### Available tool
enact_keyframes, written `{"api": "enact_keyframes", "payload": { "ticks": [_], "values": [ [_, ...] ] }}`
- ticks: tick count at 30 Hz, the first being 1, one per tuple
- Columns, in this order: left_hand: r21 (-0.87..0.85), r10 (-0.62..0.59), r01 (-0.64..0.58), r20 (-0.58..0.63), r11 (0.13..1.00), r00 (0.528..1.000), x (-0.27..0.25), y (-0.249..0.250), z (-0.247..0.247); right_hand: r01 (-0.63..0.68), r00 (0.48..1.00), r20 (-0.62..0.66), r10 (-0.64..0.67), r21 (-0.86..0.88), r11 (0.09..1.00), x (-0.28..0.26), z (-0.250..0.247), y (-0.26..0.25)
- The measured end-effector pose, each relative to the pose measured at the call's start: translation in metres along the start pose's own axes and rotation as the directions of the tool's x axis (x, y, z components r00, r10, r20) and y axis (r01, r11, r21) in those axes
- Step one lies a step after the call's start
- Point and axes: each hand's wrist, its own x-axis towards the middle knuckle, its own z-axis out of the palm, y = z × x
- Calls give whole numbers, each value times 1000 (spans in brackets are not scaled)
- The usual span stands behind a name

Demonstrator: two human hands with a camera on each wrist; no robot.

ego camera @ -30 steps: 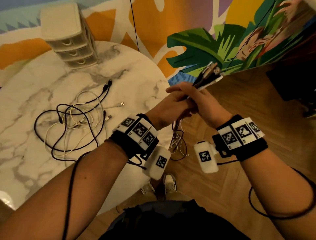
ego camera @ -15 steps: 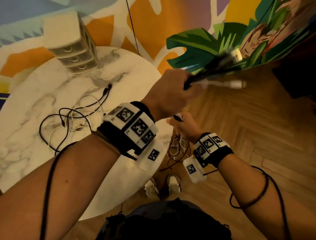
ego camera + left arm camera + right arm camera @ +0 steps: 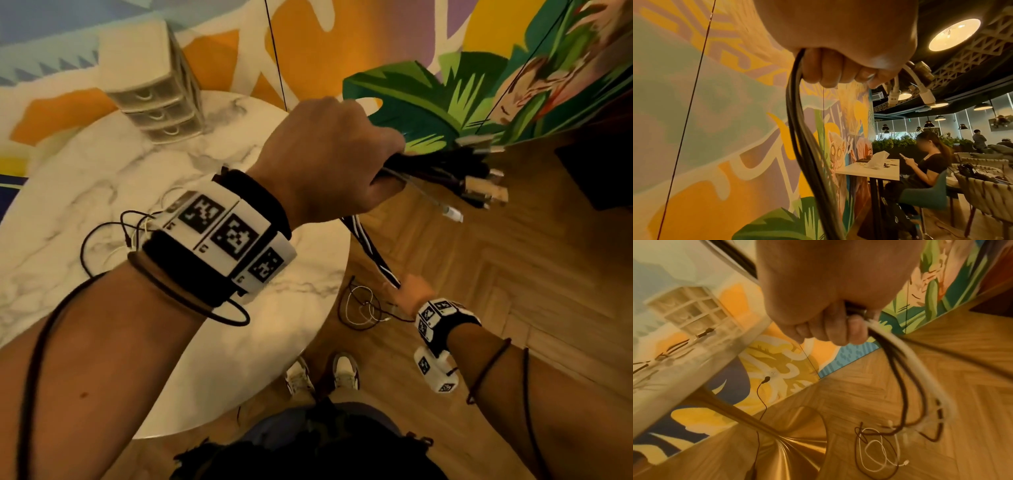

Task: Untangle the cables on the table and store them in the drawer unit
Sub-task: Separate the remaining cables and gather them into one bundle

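Cable bundle [image 3: 373, 253]: black and white strands drawn into one straight run, long axis on a diagonal from upper centre of the head view down toward lower right. Plug ends [image 3: 479, 181] fan out past the upper fist and point to the right of frame, over the wood floor [image 3: 513, 274]. Free tails [image 3: 359, 308] hang below the lower fist in loose loops, right beside the table edge; cannot tell whether they touch the floor.

Left hand [image 3: 329, 154]: raised, centre of frame, fingers curled tight round the bundle just behind the plugs. In the left wrist view the dark strands [image 3: 803, 146] drop straight down out of the fist and white plugs [image 3: 925, 94] stick out on its far side.

Right hand [image 3: 411, 294]: lower, right of centre, closed round the same bundle further along. In the right wrist view the fingers [image 3: 838, 331] wrap the strands, which leave the fist and curve down.

More cables [image 3: 113, 240] lie on the round marble table [image 3: 85, 171], left of frame, partly hidden behind the left wrist. Drawer unit [image 3: 154, 85] stands at the table's far edge, upper left, against the painted wall [image 3: 308, 44]; all three drawers look shut. Open floor to the right and below the hands; shoes [image 3: 322, 375] stand at the table's near rim.
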Motion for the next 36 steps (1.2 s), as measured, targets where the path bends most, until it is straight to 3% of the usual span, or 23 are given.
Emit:
{"api": "enact_keyframes", "payload": {
  "ticks": [2, 5, 8, 10, 11, 13, 14, 15, 16, 17, 19, 21, 23, 28, 32, 36],
  "values": [
    [-25, -25, 25, -23, 999, 999, -1, 0, 8, -9, 1000, -4, 9, -98, 995, 1, -8, 2],
    [-143, -135, 125, -69, 982, 988, -4, -2, 21, 7, 999, 35, -4, -86, 996, 5, -13, 10],
    [-327, -302, 281, -14, 902, 953, -11, 0, 42, 198, 980, 14, -198, -72, 977, 9, -20, 10],
    [-444, -423, 405, 65, 799, 904, -19, 6, 62, 380, 925, -33, -380, 155, 912, -10, -43, -13],
    [-496, -474, 454, 93, 740, 875, -25, 9, 73, 404, 907, -51, -418, 383, 831, -25, -57, -29],
    [-523, -544, 542, 169, 658, 822, -34, 13, 93, 389, 832, -86, -549, 795, 465, -56, -83, -52],
    [-508, -562, 583, 215, 634, 799, -39, 16, 99, 328, 774, -113, -623, 913, 243, -69, -93, -60],
    [-497, -566, 608, 254, 619, 784, -42, 16, 107, 238, 732, -117, -671, 967, 91, -79, -99, -68],
    [-503, -560, 619, 285, 604, 778, -46, 17, 111, 176, 717, -101, -690, 984, 39, -85, -103, -76],
    [-541, -550, 614, 299, 575, 779, -48, 19, 115, 171, 730, -82, -679, 983, 65, -86, -103, -84],
    [-631, -540, 578, 283, 517, 792, -54, 23, 117, 274, 776, -81, -626, 936, 219, -81, -102, -99],
    [-616, -549, 596, 298, 514, 781, -58, 25, 117, 338, 813, -92, -575, 878, 338, -75, -98, -112],
    [-554, -543, 638, 354, 535, 762, -63, 21, 117, 308, 826, -71, -559, 887, 343, -72, -93, -122],
    [-456, -477, 625, 406, 634, 780, -84, 8, 123, 247, 837, -40, -547, 918, 311, -69, -77, -135],
    [-477, -508, 659, 420, 581, 752, -92, 1, 119, 272, 923, -160, -349, 915, 299, -55, -57, -150],
    [-484, -573, 724, 447, 491, 687, -104, -14, 109, 305, 949, -253, -190, 889, 341, -42, -47, -159]
  ]
}}
